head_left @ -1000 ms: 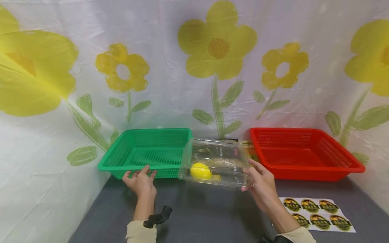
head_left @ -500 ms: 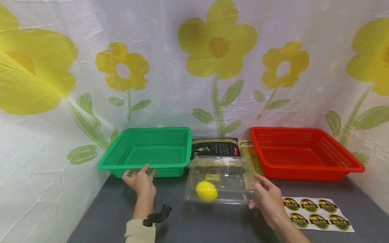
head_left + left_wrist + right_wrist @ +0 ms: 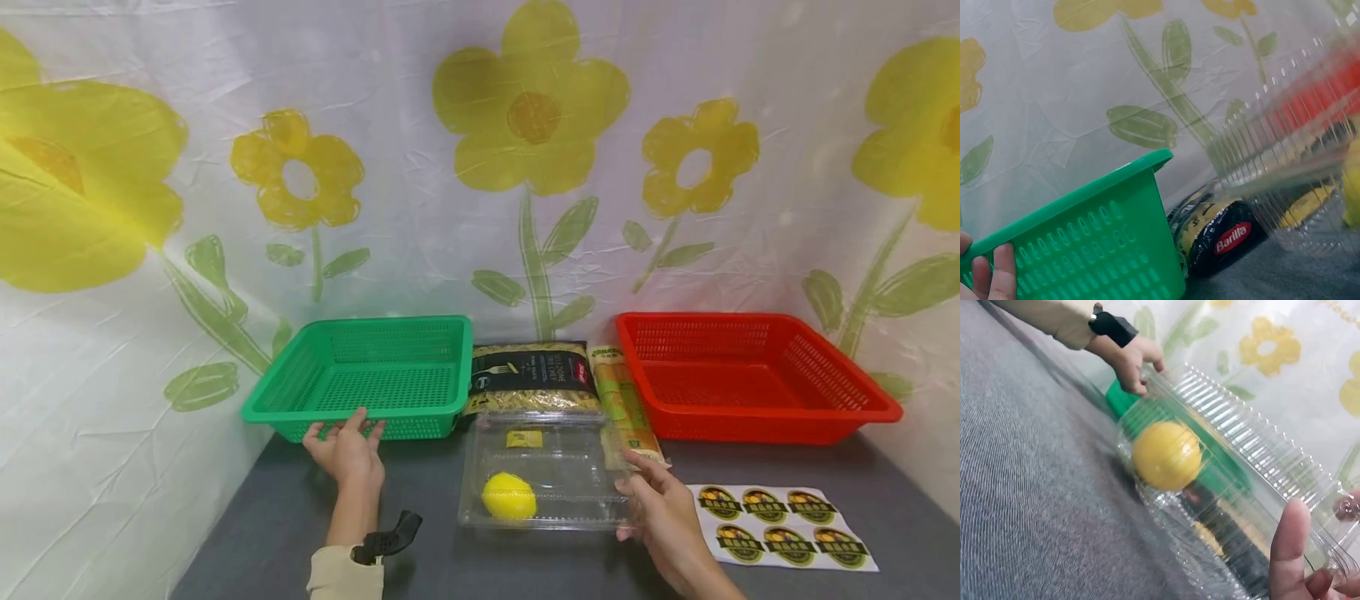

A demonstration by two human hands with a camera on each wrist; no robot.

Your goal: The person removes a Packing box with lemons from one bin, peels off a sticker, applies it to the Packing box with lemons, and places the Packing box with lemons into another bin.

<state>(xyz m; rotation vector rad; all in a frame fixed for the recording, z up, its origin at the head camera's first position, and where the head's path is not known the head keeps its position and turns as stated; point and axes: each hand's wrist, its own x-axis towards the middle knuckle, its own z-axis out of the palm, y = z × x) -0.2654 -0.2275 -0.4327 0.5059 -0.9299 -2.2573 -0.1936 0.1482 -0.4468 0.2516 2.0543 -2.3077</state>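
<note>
My right hand (image 3: 663,517) grips the right edge of a clear plastic clamshell container (image 3: 570,479), thumb showing close up beside it in the right wrist view. A yellow lemon (image 3: 509,496) is inside, toward the container's left front; it also shows through the plastic as a round lemon (image 3: 1167,455) in the right wrist view. The container is low over the dark table, near its middle. My left hand (image 3: 348,454) touches the front rim of the green basket (image 3: 435,414), its fingers (image 3: 1004,269) lying against the outer wall in the left wrist view.
A Barilla pasta bag (image 3: 532,375) lies behind the container, with a long yellow-green packet (image 3: 626,400) beside it. A small yellow piece (image 3: 524,438) shows through the plastic. A red basket (image 3: 750,421) stands at the right, behind a sticker sheet (image 3: 783,527).
My right hand has brought the container with the lemon down and toward me, uncovering the pasta bag and the long packet behind. My left hand has stayed at the green basket's rim.
</note>
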